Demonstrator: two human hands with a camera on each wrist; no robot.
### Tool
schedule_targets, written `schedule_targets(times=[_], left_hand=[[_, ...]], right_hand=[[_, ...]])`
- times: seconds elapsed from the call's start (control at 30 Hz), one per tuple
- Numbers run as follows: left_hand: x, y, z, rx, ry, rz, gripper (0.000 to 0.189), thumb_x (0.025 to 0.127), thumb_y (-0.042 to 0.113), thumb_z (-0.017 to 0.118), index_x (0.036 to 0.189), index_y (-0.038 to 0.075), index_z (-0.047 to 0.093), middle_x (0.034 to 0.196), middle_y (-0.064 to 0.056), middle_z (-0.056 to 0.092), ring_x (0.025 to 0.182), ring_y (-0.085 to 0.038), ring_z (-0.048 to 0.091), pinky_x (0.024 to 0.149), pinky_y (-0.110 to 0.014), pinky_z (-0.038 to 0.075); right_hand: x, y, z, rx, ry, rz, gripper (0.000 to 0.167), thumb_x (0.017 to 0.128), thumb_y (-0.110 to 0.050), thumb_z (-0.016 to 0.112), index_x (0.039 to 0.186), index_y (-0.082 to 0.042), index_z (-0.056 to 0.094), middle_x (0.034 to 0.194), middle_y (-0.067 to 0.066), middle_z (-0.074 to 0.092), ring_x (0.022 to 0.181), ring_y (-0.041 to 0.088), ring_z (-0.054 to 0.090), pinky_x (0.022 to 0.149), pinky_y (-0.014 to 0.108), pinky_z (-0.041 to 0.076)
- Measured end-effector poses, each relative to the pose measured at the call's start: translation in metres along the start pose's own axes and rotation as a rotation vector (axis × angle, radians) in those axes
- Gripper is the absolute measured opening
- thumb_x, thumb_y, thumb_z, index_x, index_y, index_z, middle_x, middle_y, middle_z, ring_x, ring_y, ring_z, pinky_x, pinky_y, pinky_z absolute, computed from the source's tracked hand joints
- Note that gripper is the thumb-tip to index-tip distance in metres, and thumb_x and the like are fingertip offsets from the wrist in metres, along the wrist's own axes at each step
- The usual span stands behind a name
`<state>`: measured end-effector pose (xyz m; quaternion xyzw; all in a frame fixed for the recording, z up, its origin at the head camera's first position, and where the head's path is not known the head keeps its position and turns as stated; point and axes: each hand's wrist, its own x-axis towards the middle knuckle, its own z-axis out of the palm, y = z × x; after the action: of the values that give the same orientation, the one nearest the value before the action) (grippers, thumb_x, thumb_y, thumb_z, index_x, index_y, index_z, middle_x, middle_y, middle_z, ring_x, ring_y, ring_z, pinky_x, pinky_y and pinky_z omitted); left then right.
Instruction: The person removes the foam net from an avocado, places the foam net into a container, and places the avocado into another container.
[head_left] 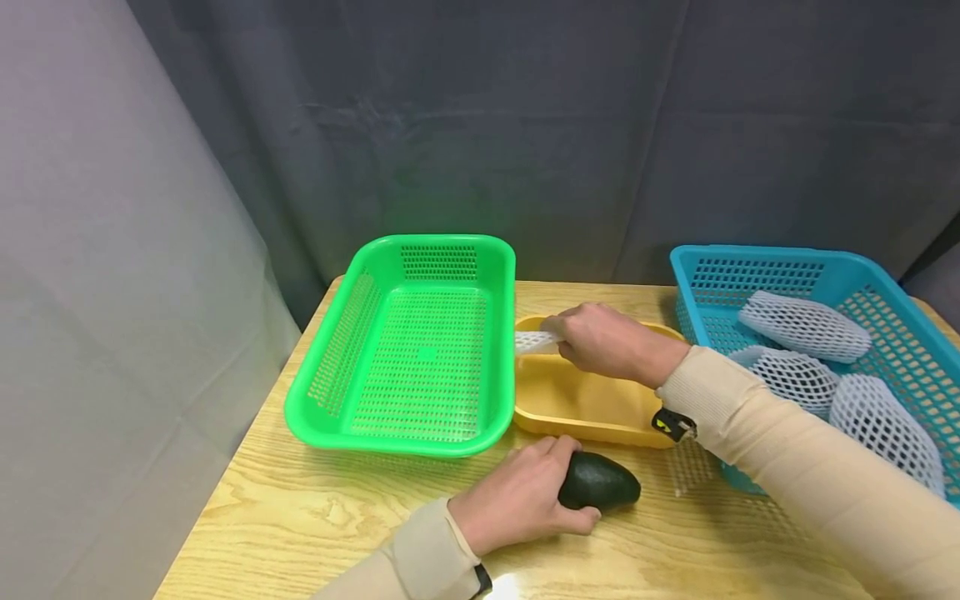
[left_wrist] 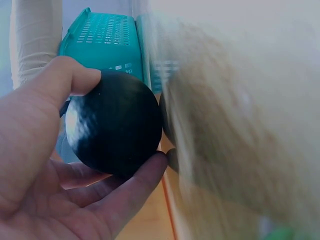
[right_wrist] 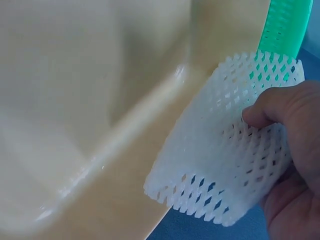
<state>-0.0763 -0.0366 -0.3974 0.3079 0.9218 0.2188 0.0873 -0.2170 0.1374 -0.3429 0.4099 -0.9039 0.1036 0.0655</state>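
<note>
The left hand [head_left: 521, 492] grasps the avocado [head_left: 600, 482], thumb on one side and fingers curled round the other. The avocado is on or only just above the table [head_left: 330, 517], in front of the yellow tub [head_left: 592, 396]; in the left wrist view it seems to meet its own reflection. The right hand [head_left: 600, 337] pinches a white net [right_wrist: 215, 145] by the tub's left end, near the green basket [head_left: 427, 354]. The net looks flattened, with nothing visible inside it.

The avocado's skin looks smooth and glossy, so a loose hold at its blunt end could let it slip out and roll over the table. Squeezing hard might instead bruise it, if it is ripe. The net seems light and springy: it could cling to the fingers when let go, or snag on the tub's rim and fall into the narrow gap beside the green basket. Whether it touches that rim, I cannot tell. The right sleeve [head_left: 810, 467] passes across the blue basket [head_left: 765, 252], so a low sweep of that arm might nudge the netted items [head_left: 888, 425] there
</note>
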Motion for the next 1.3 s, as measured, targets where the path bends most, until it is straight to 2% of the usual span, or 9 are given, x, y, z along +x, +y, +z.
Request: schedule_targets(times=[0.33,0.6,0.8,1.03,1.3], left_hand=[[0.001,-0.001,0.000,0.007,-0.003,0.011,0.053,0.085,0.048,0.075,0.120,0.011,0.058,0.102,0.002,0.066,0.078,-0.002,0.054,0.070,-0.014,0.044],[0.001,-0.001,0.001,0.007,-0.009,0.000,0.055,0.085,0.049,0.075,0.122,0.012,0.057,0.104,0.003,0.066,0.079,-0.001,0.054,0.069,-0.012,0.044],[0.002,-0.001,0.000,0.007,-0.005,0.008,0.055,0.085,0.049,0.076,0.122,0.012,0.058,0.104,0.003,0.067,0.080,0.000,0.055,0.069,-0.012,0.044],[0.001,-0.002,0.000,0.007,0.000,0.014,0.054,0.085,0.048,0.076,0.121,0.012,0.058,0.104,0.002,0.067,0.078,0.000,0.055,0.066,-0.009,0.043],[0.001,-0.002,0.000,-0.004,-0.004,0.010,0.053,0.085,0.047,0.076,0.119,0.012,0.057,0.102,0.003,0.066,0.078,0.000,0.054,0.066,-0.009,0.043]], right_hand=[[0.003,0.007,0.003,-0.012,-0.037,-0.003,0.022,0.088,0.004,0.068,0.107,-0.004,0.075,0.093,0.010,0.079,0.071,0.016,0.069,0.065,0.036,0.059],[0.008,0.015,0.008,-0.002,-0.063,-0.006,0.023,0.088,0.003,0.068,0.109,-0.004,0.076,0.095,0.010,0.079,0.073,0.014,0.069,0.066,0.034,0.059],[0.009,0.019,0.011,-0.005,-0.122,0.005,0.016,0.088,0.003,0.069,0.100,-0.007,0.073,0.080,0.004,0.073,0.062,0.009,0.055,0.059,0.026,0.051],[0.010,0.020,0.019,0.006,-0.155,-0.011,0.011,0.089,0.003,0.069,0.093,-0.007,0.070,0.072,0.001,0.066,0.060,0.008,0.053,0.057,0.025,0.047],[0.009,0.019,0.025,-0.019,-0.252,-0.005,0.012,0.089,-0.002,0.074,0.100,-0.005,0.072,0.082,0.006,0.074,0.067,0.011,0.064,0.064,0.032,0.057]])
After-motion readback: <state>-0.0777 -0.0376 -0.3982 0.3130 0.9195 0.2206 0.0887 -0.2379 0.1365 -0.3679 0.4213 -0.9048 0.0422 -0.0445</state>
